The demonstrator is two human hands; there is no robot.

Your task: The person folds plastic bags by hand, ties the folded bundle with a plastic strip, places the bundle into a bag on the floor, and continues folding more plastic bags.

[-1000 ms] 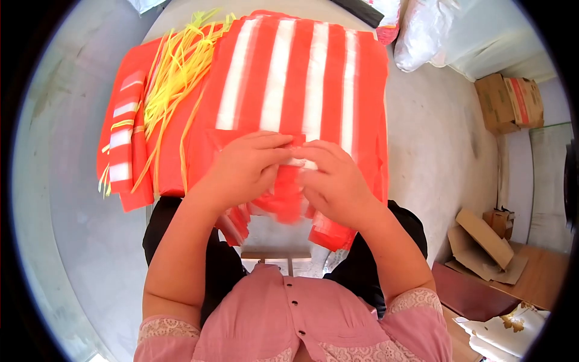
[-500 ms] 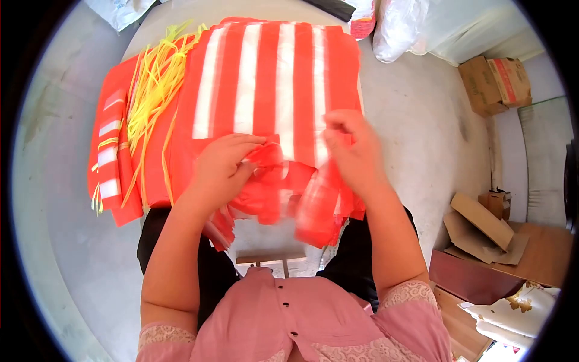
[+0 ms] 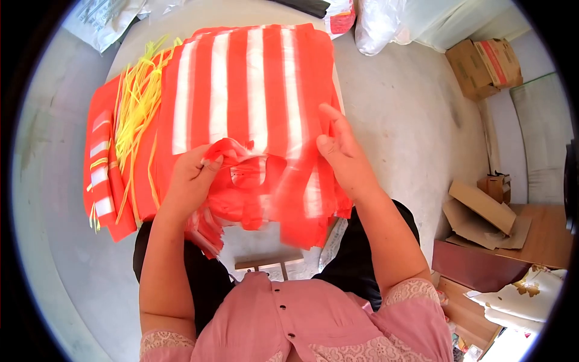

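A thick stack of red plastic bags with white stripes [image 3: 237, 90] lies before me. My left hand [image 3: 192, 175] is closed at the stack's near left side, thumb and fingers pinching the bunched edge of a red plastic bag [image 3: 232, 148]. Loose red strips with a rounded cut-out hang below that edge toward my lap. My right hand [image 3: 342, 154] is over the near right side of the stack, fingers apart and holding nothing I can see. Beside it a red flap [image 3: 295, 202] is smeared by motion.
Yellow tie strips [image 3: 139, 114] lie in a loose bunch left of the stack. Further left is a folded striped bundle [image 3: 101, 175] bound with yellow ties. Cardboard boxes [image 3: 484, 68] and an opened carton [image 3: 485, 217] stand at right. White plastic bags [image 3: 379, 27] are at the back.
The view has shifted, so the stack appears further left. My left hand has drawn the bag's edge up and leftward. The fingers of my right hand have spread, and the red flap has swung.
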